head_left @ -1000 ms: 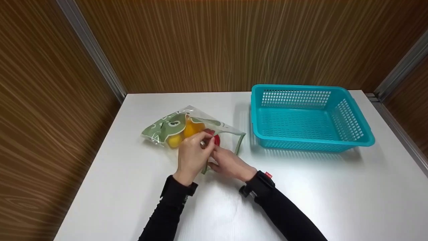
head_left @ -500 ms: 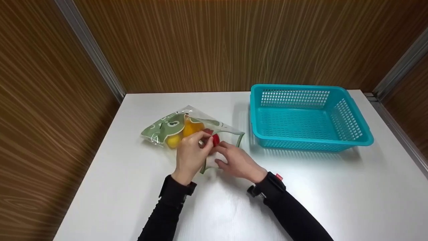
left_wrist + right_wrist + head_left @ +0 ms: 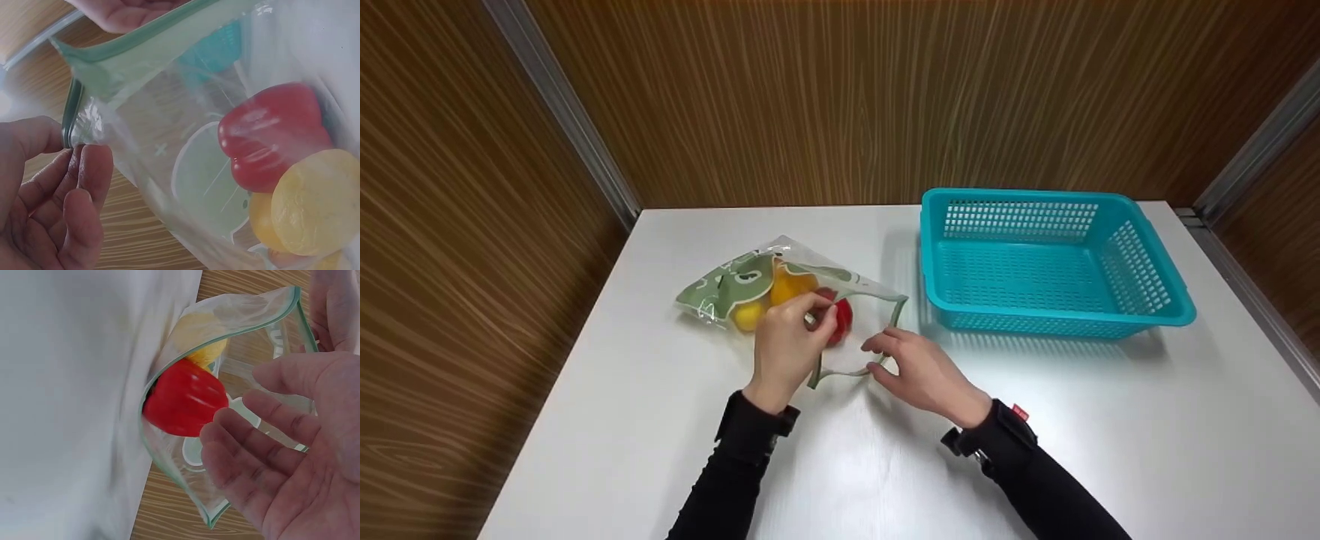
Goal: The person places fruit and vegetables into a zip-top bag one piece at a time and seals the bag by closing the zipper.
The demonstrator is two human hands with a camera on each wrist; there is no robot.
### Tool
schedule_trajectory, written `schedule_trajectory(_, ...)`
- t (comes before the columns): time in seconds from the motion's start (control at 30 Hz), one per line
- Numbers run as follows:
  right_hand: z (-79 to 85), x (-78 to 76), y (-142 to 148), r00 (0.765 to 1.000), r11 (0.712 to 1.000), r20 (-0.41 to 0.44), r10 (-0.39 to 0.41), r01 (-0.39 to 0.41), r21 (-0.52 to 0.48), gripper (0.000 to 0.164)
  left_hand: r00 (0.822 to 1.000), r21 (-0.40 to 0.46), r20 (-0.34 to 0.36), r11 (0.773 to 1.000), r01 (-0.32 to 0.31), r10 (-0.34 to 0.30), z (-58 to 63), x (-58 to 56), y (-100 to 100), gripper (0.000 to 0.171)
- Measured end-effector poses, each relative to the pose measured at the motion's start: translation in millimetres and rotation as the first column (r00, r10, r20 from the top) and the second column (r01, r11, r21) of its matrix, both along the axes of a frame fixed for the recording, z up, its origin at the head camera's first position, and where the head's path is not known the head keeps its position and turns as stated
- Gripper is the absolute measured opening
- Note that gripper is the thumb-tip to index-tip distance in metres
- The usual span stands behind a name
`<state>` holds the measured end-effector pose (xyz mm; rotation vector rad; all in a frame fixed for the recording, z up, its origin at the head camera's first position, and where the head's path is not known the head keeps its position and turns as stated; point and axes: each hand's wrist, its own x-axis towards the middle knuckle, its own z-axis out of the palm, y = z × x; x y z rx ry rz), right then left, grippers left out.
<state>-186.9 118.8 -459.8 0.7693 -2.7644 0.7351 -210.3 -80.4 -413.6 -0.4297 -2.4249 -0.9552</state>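
Note:
A clear zip bag (image 3: 751, 276) with a green printed pattern lies on the table, its green-edged mouth spread apart toward the right. My left hand (image 3: 786, 341) pinches the bag's upper edge between thumb and fingers. Inside the bag, a red bell pepper (image 3: 185, 399) sits closest to the mouth. Behind it are an orange-yellow fruit (image 3: 793, 285) and a smaller yellow one (image 3: 747, 315). Just outside the opening, my right hand (image 3: 928, 375) holds nothing; its fingers are loosely bent and overlap the bag's mouth in the right wrist view.
A turquoise plastic basket (image 3: 1057, 319) stands at the back right of the white table (image 3: 652, 420), with nothing visible in it. Brown wood-grain panels (image 3: 825, 105) rise behind the table and along its sides.
My right hand has drawn back from the bag's edge beside the left hand, toward the lower right. The mouth has widened, showing more of the bell pepper. My left hand keeps its pinch.

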Motion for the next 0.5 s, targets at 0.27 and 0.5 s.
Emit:
schedule_trajectory(0.27,-11.6,2.1,9.3,0.997,0.999,0.064,-0.03,0.03,0.015,0.016,0.998,-0.018,0.04,0.999,0.042,-0.041,-0.1,0.5,-0.1,0.016)
schedule_trajectory(0.5,-11.8,4.7,9.9,0.994,0.998,0.096,-0.046,0.042,0.049,0.013,0.996,-0.044,0.072,0.997,0.059,-0.056,-2.2,-0.8,-1.5,0.013)
